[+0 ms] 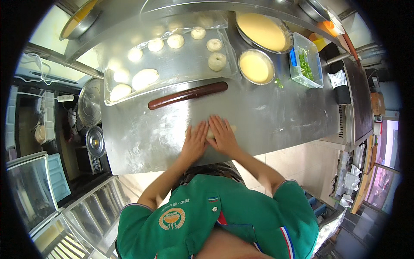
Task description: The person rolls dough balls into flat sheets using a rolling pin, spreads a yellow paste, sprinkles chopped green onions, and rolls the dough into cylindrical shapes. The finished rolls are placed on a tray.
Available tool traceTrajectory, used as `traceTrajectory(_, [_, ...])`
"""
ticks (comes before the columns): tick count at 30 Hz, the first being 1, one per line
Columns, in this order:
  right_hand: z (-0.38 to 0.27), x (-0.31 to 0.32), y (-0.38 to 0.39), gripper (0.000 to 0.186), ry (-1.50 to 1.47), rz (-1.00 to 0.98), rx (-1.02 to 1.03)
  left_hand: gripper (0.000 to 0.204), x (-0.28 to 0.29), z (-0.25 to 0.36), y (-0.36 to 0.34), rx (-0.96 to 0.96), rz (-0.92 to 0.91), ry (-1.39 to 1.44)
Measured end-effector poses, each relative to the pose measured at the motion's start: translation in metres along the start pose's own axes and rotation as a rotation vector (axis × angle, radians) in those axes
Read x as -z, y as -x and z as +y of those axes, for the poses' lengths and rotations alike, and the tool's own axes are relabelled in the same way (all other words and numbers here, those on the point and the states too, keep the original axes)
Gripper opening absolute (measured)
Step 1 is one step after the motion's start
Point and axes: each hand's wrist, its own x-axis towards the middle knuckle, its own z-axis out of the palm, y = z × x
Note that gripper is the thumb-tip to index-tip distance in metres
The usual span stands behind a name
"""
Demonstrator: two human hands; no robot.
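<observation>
My left hand [195, 141] and my right hand [222, 136] lie side by side, fingers extended, on a pale length of dough [233, 128] on the steel worktop [142, 142]. The dough is mostly hidden under them. Beyond my fingertips a dark reddish-brown rolling pin [187, 95] lies at a slight slant. Behind it, a plastic-covered tray [235, 64] holds several pale dough rounds [175, 41] and longer pieces [145, 79].
At the back right stand a large bowl [261, 31] and a smaller bowl [254, 67] of yellow liquid, plus a tub of chopped greens [307, 64]. Steel lids [95, 142] sit left of the worktop, a griddle-like appliance [358, 116] right. A shelf [129, 17] runs across the back.
</observation>
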Motion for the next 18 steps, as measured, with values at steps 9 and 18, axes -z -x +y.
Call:
traceTrajectory(9, [0.02, 0.014, 0.007, 0.075, 0.256, -0.104, 0.117, 0.078, 0.016, -0.054, 0.006, -0.146, -0.126, 0.316])
traceTrajectory(18, [-0.01, 0.008, 0.028, 0.076, 0.133, -0.092, 0.056, 0.08, 0.024, -0.027, 0.014, -0.019, -0.115, 0.186])
